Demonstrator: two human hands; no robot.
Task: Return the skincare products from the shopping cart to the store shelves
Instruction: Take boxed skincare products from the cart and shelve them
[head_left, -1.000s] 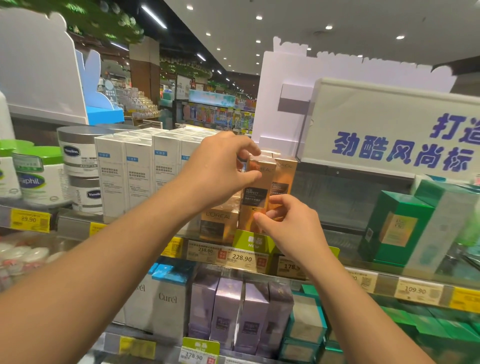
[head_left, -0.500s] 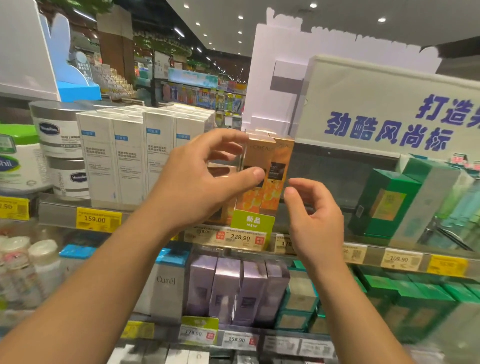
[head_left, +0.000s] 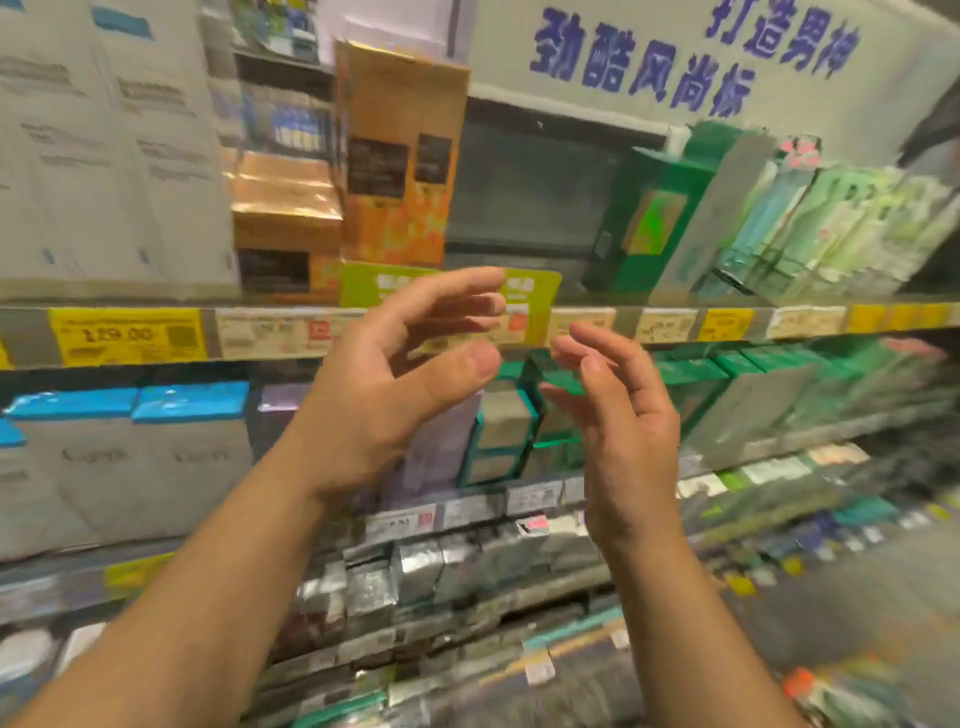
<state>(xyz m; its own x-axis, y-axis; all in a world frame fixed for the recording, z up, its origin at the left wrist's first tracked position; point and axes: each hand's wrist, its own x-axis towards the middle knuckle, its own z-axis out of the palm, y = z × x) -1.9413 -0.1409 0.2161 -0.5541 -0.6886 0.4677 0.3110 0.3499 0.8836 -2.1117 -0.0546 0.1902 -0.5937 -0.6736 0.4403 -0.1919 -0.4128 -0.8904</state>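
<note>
fingers loosely spread on left hand (head_left: 384, 384) & right hand (head_left: 623, 415), holding nothing (blurry); gold boxes (head_left: 400, 156) upright on shelf (head_left: 130, 332) behind.

Tall box (head_left: 400, 156), 12 o'clock: gold-tan top, black label panels, orange mottled base. Squat boxes (head_left: 283, 208) at its 9 o'clock: gold. Tag (head_left: 535, 291) beneath: lime green. Price label (head_left: 127, 335), 9 o'clock: yellow. Sign (head_left: 675, 67), 1 o'clock: white, blue characters. Boxes (head_left: 649, 218), 2 o'clock: dark green.
</note>
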